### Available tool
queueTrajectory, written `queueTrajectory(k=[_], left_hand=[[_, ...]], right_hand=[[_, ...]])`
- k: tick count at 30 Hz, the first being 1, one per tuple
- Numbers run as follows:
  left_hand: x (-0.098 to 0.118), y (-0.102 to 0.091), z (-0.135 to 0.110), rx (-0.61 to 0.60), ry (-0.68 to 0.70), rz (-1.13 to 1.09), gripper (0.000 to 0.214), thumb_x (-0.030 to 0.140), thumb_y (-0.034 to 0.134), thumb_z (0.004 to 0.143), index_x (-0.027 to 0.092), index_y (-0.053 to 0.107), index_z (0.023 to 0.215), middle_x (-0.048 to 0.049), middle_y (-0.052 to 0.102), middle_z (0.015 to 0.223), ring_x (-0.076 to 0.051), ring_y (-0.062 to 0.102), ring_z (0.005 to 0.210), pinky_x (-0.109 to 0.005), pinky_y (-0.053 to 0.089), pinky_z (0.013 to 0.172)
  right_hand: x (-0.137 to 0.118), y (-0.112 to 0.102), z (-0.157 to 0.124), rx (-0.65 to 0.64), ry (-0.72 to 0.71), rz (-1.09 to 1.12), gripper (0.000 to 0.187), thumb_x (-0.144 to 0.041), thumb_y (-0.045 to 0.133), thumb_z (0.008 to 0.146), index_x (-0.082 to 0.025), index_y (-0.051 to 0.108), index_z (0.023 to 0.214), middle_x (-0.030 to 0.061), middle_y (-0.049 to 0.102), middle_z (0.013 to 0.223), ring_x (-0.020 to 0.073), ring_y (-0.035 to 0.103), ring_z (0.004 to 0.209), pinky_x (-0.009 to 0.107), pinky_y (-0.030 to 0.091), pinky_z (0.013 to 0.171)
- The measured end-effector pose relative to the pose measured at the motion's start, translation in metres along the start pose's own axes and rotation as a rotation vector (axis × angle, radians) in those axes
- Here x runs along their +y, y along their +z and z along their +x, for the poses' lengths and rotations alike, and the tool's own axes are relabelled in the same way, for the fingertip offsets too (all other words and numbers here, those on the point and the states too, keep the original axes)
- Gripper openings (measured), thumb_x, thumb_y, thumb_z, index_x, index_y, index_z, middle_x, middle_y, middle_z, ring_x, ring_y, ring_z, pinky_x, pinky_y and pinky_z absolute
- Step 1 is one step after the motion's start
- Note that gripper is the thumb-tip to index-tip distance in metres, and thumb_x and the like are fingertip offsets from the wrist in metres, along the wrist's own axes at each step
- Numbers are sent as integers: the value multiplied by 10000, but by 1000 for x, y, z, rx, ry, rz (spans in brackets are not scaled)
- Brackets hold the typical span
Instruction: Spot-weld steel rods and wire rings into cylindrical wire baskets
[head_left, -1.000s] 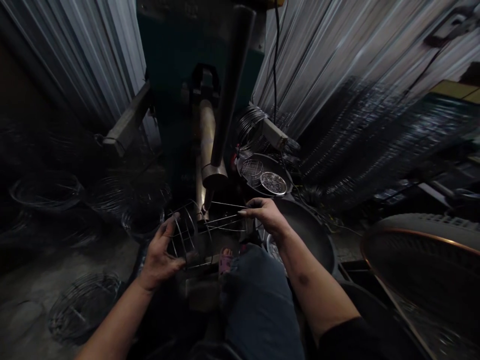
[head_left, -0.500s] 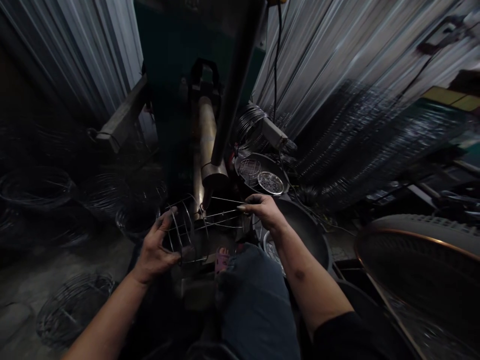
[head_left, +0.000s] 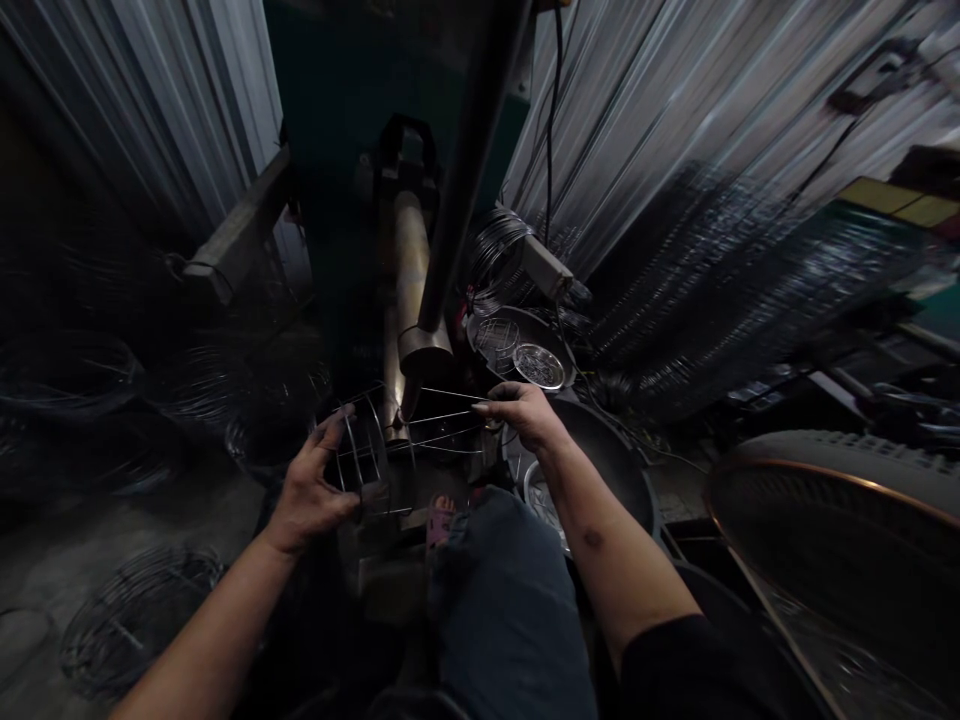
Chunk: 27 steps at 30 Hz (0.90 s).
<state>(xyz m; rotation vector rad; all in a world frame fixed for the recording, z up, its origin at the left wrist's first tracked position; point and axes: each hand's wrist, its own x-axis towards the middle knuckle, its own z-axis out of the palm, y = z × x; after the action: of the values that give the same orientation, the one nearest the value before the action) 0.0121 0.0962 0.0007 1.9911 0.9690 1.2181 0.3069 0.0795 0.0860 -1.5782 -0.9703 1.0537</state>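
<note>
A small wire cage [head_left: 397,450] of rings and straight rods lies on its side under the tip of a welding machine's metal electrode arm [head_left: 411,300]. My left hand [head_left: 315,487] grips the cage's ring end, thumb and fingers curled round the ring. My right hand [head_left: 525,412] pinches the ends of the straight rods on the cage's right side. My knee in blue jeans [head_left: 502,590] sits just below both hands.
A dark round pan [head_left: 611,465] lies right of my right hand. Behind it a tray [head_left: 525,355] holds small wire discs. Wire coils [head_left: 127,620] lie on the floor at left. A large fan guard [head_left: 840,540] fills the right foreground. Corrugated sheet walls stand behind.
The view has shifted slightly; both hands keep their hold on the wire cage under the electrode, which appears a little higher in the picture.
</note>
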Motion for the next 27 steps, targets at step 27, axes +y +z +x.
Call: queueTrajectory(k=[27], left_hand=[[-8, 0, 6, -50, -103, -44, 913, 420, 815, 601, 247, 417, 1404, -108, 477, 1401, -314, 476, 1273, -507, 372, 1093]], right_hand=[[11, -1, 16, -14, -96, -19, 406, -410, 865, 418, -160, 604, 605, -33, 526, 511, 105, 450, 477, 252, 330, 467]])
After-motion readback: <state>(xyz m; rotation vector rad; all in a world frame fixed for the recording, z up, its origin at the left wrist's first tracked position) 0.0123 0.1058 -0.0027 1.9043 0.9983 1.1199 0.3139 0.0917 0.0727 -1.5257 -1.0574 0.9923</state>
